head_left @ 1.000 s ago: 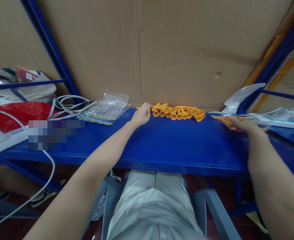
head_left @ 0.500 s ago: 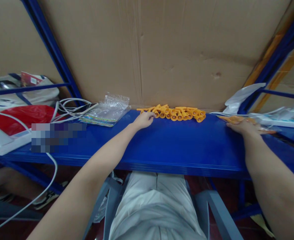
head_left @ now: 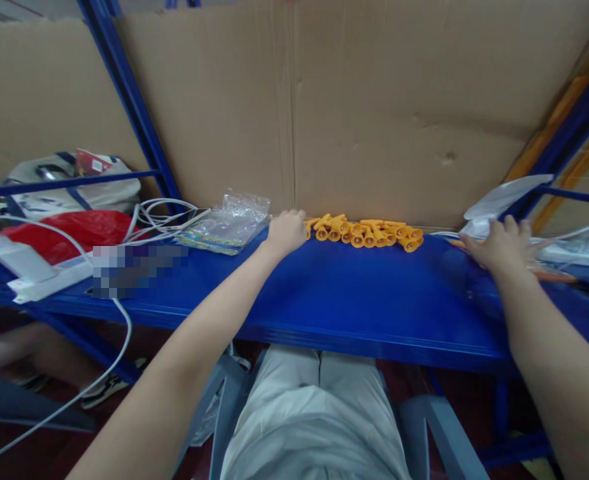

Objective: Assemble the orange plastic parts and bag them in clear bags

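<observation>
Along the cardboard at the back of the blue table lies a row of small orange trumpet-shaped plastic pieces (head_left: 369, 233), flared ends towards me. At the row's left end is my left hand (head_left: 288, 232), its fingers curled and covering the outermost pieces; what it grips there is hidden. My right hand (head_left: 504, 250) has its fingers spread at the right of the table. Beneath and beside it are a clear plastic bag (head_left: 479, 283) and an orange item (head_left: 554, 275), both partly covered by the hand.
A flat clear plastic packet (head_left: 229, 227) lies left of the row. Further left are white cables (head_left: 159, 210), a white power strip (head_left: 49, 277), a red bag (head_left: 69, 230) and a canvas bag (head_left: 109, 187). White plastic (head_left: 504, 197) stands by the right-hand post. Another person's leg (head_left: 29, 350) shows below left.
My right hand has lifted and spread its fingers, where before it lay closed over orange pieces. My left hand has curled further over the row's left end. The view has shifted slightly.
</observation>
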### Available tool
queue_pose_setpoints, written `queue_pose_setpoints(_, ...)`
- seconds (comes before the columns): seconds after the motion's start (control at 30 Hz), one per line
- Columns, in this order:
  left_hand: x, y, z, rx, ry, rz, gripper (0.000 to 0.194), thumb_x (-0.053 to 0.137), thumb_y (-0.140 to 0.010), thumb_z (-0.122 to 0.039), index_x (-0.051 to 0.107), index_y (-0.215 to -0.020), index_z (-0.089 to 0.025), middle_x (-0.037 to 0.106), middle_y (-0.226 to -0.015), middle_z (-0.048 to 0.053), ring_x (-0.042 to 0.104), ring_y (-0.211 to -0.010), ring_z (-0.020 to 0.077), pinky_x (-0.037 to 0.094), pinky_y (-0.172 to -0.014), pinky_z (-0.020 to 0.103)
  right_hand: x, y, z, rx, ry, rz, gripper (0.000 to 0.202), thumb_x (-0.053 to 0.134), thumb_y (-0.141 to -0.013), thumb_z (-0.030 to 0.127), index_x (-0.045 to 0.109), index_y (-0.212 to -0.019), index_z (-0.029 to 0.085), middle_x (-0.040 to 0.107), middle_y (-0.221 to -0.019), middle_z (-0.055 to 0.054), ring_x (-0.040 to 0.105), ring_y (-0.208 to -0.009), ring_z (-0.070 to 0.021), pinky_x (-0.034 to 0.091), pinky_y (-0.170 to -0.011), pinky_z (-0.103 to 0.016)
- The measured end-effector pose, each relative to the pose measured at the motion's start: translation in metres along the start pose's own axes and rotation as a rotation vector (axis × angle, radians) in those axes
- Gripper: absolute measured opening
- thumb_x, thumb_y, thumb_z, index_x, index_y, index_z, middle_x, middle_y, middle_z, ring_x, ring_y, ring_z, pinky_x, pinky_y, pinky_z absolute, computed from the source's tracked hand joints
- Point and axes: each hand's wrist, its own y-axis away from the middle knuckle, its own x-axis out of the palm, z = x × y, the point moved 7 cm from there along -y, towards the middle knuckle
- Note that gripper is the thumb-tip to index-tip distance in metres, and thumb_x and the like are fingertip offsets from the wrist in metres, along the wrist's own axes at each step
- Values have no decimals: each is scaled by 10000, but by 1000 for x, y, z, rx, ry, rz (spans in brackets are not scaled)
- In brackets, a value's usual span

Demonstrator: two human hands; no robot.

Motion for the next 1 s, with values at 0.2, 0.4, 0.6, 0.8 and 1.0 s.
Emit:
queue_pose_setpoints(0.2,-22,12,48,-162,-52,1,425,531,-869,-367,567,-1228,-144,606,-1239,207,518,-1216,395,446,-967,549,-21,10,42,-33,-161,96,610,407,-896,514,514,-1354,126,359,-1539,-206,254,-1443,-377,215,-1075,-721)
queue_pose_setpoints(0.4,-46,58,99,-422,-161,136,655,364,-925,-501,366,-1484,-158,277,-1576,211,256,-1420,459,307,-1029,703,-14,7,49,-53,-266,156,529,516,-855,400,559,-1314,140,449,-1479,-218,390,-1376,-394,284,-1069,-684)
queue_pose_setpoints(0.6,-39,96,140,-633,-164,289,716,258,-917,-595,336,-1516,-210,163,-1629,149,201,-1443,465,295,-992,774,-5,3,52,-100,-280,237,531,512,-847,283,549,-1309,24,504,-1416,-257,447,-1357,-318,327,-1137,-411)
queue_pose_setpoints(0.8,-40,106,157,-760,-188,403,743,252,-916,-613,259,-1547,-219,107,-1641,125,108,-1477,435,348,-988,745,8,-2,45,-143,-336,211,495,544,-808,278,600,-1243,50,575,-1341,-243,515,-1294,-340,397,-1087,-451)
queue_pose_setpoints(1.0,-27,107,186,-773,-195,427,781,208,-930,-625,192,-1560,-165,-67,-1638,120,102,-1476,437,322,-1023,714,17,-7,37,-163,-382,185,449,570,-769,268,638,-1168,72,621,-1282,-233,556,-1245,-362,433,-1048,-493)
